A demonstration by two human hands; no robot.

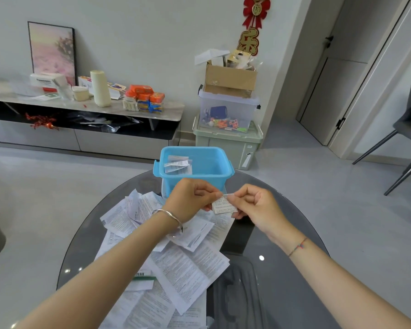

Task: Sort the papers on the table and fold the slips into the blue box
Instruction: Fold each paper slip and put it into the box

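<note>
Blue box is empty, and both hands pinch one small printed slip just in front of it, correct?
No. The blue box holds a few folded slips, as the head view shows. The rest stands: the left hand and right hand both pinch one small printed slip just in front of it.

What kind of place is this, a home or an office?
Probably a home living room: a low cabinet with a framed picture standing on it, a red festive hanging ornament, and stacked storage bins.
</note>
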